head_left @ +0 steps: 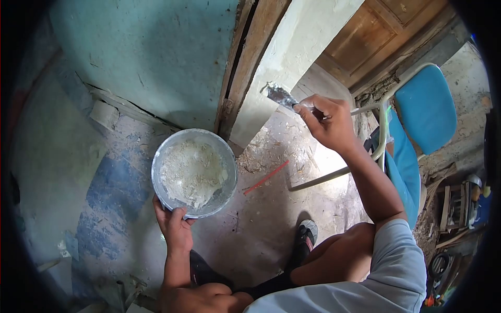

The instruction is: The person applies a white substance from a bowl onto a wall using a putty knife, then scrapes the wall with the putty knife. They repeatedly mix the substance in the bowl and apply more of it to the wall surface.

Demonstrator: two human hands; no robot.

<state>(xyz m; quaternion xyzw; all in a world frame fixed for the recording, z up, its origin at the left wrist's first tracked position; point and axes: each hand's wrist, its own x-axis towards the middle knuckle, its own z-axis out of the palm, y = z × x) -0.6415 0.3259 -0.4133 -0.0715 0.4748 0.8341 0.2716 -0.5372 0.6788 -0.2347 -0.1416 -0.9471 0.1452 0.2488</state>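
A round grey bucket (233,175) holds pale, lumpy plaster-like material (193,172). My left hand (175,225) grips its lower rim, with the thumb over the edge. At upper right, my right hand (330,121) is closed round the handle of a putty knife (282,97). The knife's smeared blade touches or lies very close to the lower part of a whitish wall edge (284,57). Whether the blade presses on the surface cannot be made out.
A blue chair (427,109) with a pale metal frame stands at the right. A red strip (266,177) lies on the debris-strewn floor. Behind are a pale blue wall (151,57) and a wooden door (365,36). Clutter fills the lower right.
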